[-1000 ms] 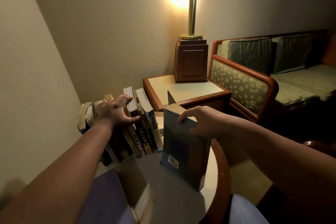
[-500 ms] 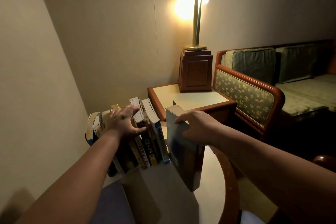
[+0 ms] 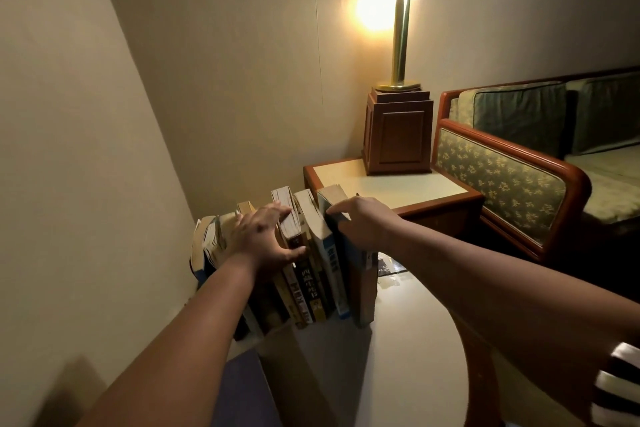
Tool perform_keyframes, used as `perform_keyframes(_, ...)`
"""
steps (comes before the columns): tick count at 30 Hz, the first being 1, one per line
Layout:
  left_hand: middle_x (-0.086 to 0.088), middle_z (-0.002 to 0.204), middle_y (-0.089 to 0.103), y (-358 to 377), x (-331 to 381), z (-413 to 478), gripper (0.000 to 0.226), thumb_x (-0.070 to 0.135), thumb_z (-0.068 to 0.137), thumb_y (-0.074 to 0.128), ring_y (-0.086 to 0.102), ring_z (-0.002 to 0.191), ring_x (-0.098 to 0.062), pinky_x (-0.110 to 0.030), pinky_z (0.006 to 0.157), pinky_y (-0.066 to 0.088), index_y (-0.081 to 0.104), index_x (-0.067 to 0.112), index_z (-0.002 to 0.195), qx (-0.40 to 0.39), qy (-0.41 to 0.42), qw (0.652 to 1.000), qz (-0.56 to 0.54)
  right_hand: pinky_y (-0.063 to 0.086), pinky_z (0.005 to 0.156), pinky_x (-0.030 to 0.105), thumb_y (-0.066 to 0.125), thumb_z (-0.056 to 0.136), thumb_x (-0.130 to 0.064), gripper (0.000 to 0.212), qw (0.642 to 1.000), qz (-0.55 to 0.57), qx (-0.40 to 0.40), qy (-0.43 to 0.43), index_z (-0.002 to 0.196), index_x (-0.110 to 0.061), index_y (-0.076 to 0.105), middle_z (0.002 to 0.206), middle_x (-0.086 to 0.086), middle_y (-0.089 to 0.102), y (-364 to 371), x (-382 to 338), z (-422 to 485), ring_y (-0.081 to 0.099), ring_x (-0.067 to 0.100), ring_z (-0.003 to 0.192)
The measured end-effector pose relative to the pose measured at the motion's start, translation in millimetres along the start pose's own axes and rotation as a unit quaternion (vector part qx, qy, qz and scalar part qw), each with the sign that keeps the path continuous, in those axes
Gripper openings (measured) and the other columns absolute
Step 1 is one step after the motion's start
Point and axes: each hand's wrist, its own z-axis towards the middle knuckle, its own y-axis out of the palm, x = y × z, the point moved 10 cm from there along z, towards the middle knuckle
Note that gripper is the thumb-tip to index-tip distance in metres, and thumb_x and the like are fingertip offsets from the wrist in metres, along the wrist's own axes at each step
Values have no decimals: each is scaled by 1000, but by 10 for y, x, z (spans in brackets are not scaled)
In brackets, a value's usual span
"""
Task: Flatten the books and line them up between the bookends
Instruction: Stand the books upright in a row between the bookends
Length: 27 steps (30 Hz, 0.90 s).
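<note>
Dim tabletop (image 3: 398, 357): left grip (image 3: 259, 236) splayed on books (image 3: 306, 284), right grip (image 3: 363, 222) holding end book (image 3: 360, 291), thumb hidden.

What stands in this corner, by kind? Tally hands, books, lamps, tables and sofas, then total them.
Hands: 2, left hand pressing the row, right hand gripping the end book
Books: at least 7 upright; the left hand hides some
Lamps: 1
Tables: 2, round table and side table
Sofas: 1
Total: at least 13

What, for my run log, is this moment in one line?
left hand: pressing on book row | right hand: gripping end book upright against row
</note>
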Motion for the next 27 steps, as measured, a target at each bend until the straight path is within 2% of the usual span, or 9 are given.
perform_keyframes(7,1,151,40,32,5,20,98,84,57,44,38,138,-23,-55,115,23,42,30,139,16,10,1000,-9,53,94,39,48,99,-26,36,998,59,15,23,132,-33,61,144,4,53,91,190,210,53,27,124)
perform_keyframes(11,0,150,41,18,25,14,97,80,58,46,38,138,-24,-56,115,23,42,28,140,18,10,1000,-15,54,96,44,45,103,-17,39,966,253,8,49,141,-25,50,146,7,48,217,290,204,51,29,127)
perform_keyframes(14,-1,150,41,-8,2,-10,99,80,58,45,37,138,-25,-56,114,26,42,26,140,12,4,1000,-13,55,93,49,39,106,-31,38,943,328,-2,51,141,-16,42,130,11,55,365,337,35,57,27,114)
perform_keyframes(16,-1,151,39,-4,-10,-22,100,82,58,44,37,138,-25,-56,113,26,40,27,141,1,0,1000,-3,55,88,42,29,107,-41,37,909,413,-17,53,131,-19,46,118,5,57,521,384,-140,58,20,108)
perform_keyframes(18,-1,151,39,-1,-1,-23,101,83,58,45,37,138,-25,-55,114,25,39,27,142,-10,-4,1000,9,50,80,29,20,105,-50,36,875,479,-37,68,124,-35,47,116,-7,55,742,467,-311,54,10,106)
perform_keyframes(20,-2,151,39,15,18,4,98,78,61,58,37,137,-26,-54,113,27,38,26,142,-31,-3,999,26,46,72,19,16,103,-54,39,864,493,-47,94,123,-42,47,113,-14,55,983,597,-442,53,2,101)
perform_keyframes(22,-3,149,38,54,41,59,94,70,64,68,37,137,-26,-53,112,30,36,26,141,-73,-2,996,46,46,65,11,15,103,-53,42,855,506,-50,106,124,-41,49,108,-17,55,1178,696,-515,53,-3,95)
perform_keyframes(24,-3,146,39,49,89,132,100,80,57,64,37,135,-26,-52,109,34,36,29,138,-112,-3,993,44,45,59,4,14,105,-48,40,848,515,-50,111,126,-38,47,107,-20,51,1300,757,-546,50,-7,92)
perform_keyframes(27,-2,152,31,14,368,248,105,83,55,64,27,141,-27,-55,114,27,28,39,144,-142,33,989,40,45,56,2,16,106,-42,43,834,540,-49,103,137,-27,42,111,-16,50,1427,813,-526,48,-8,94)
